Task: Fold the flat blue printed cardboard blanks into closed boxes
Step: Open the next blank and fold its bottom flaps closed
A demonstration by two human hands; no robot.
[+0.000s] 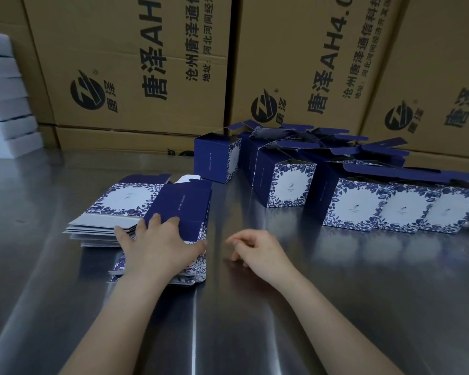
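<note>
Two hands apart: L hand flat on blank stack, hiding front; R hand slack.

Both forearms are bare. The left arm enters at 7 o'clock and reaches toward 1 o'clock. The left hand lies palm down on the top blank, its fingers spread and pointing toward 12 o'clock, its thumb stretched out to 3 o'clock. The right arm enters at 5 o'clock and runs toward 11 o'clock. The right hand sits at 3 o'clock of the left, apart from it, back upward, fingers loosely curled toward 9 o'clock and holding nothing.
</note>
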